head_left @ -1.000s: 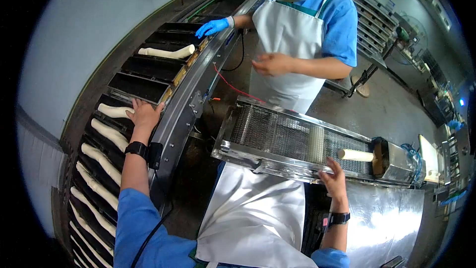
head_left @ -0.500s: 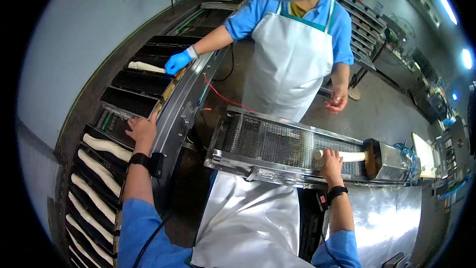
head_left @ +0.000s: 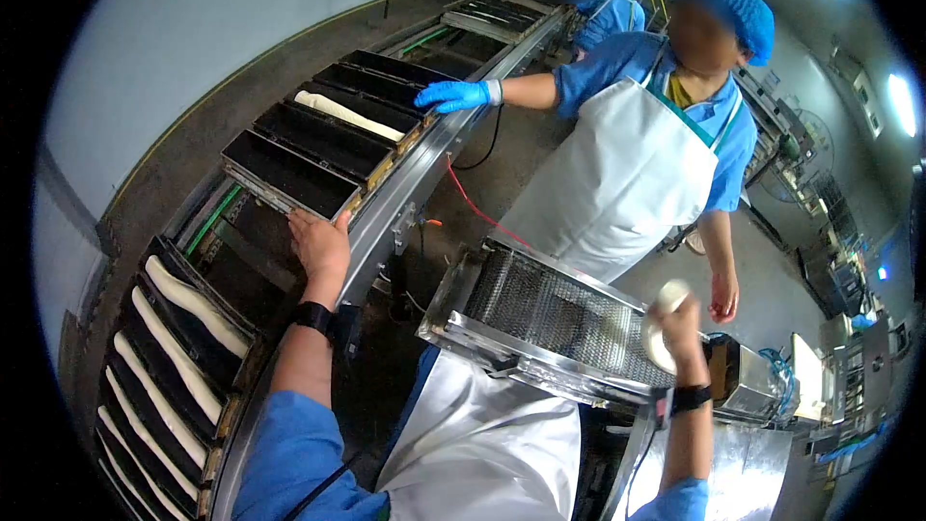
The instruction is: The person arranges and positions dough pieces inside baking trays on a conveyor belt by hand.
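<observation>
As the right hand (head_left: 683, 324) grips it, bowed dough (head_left: 657, 345) points across the mesh belt (head_left: 535, 291).

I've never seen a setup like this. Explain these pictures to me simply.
There is no robot here: a person works with two bare hands. One camera, worn on the head, takes every picture, looking forward and down. The left hand touches the near edge of an unfilled black tin on a metal-railed line. Nearer the camera, other tins hold pale, dough-like strips. The right hand holds a similar pale piece, slightly blurred, above a narrow mesh surface. The blue-gloved hand by the farther tins belongs to a co-worker.
</observation>
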Demonstrator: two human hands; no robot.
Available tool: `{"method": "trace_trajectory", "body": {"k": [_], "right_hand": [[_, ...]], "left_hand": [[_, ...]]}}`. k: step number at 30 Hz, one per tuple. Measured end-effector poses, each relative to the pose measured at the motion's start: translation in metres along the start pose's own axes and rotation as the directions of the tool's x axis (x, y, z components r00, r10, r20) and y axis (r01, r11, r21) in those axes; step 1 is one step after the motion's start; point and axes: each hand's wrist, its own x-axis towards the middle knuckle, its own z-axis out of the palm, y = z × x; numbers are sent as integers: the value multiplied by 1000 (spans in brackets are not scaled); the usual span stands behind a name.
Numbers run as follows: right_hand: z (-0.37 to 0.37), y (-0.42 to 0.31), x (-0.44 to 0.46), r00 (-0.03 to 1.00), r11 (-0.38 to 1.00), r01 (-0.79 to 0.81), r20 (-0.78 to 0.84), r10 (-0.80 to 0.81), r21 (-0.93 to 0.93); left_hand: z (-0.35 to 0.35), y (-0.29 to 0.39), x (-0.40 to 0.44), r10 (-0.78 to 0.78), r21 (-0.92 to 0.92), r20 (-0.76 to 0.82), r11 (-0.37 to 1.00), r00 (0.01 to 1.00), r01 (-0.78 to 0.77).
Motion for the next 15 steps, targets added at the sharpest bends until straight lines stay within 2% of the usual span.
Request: {"method": "trace_trajectory", "body": {"k": [1, 2, 3, 4, 6, 8, 10, 12, 15], "right_hand": [[-23, -81, 10, 999, 958, -37, 40, 27, 283], [-38, -103, 32, 1000, 950, 19, -6, -19, 310], [-44, -149, 38, 998, 866, 56, -27, -49, 498], [-44, -197, 39, 996, 743, 91, -55, -73, 663], [-41, -249, 58, 976, 425, 86, 10, -218, 901], [-18, -292, 60, 902, 133, -47, 100, -420, 990], [0, -313, 51, 825, 125, -58, 118, -552, 990], [14, -311, 32, 764, 193, -80, 184, -618, 978], [22, -273, -7, 722, 332, -213, 377, -580, 919]], "left_hand": [[-2, -1, -1, -2, 4, 7, 1000, 1000, 2], [-7, 1, -4, 4, 8, 7, 1000, 1000, -4], [-12, 3, -7, 10, 12, 4, 1000, 1000, -10], [-16, 4, -8, 10, 14, 8, 1000, 1000, -10], [-22, 6, -9, 10, -14, 51, 1000, 999, -9], [-14, 2, -9, 16, -10, 23, 1000, 1000, -15], [-11, 1, -6, 25, -12, -19, 1000, 1000, -26], [-10, -1, -6, 30, 1, -21, 1000, 999, -30], [-9, -1, -6, 47, 25, -22, 999, 999, -46]]}}
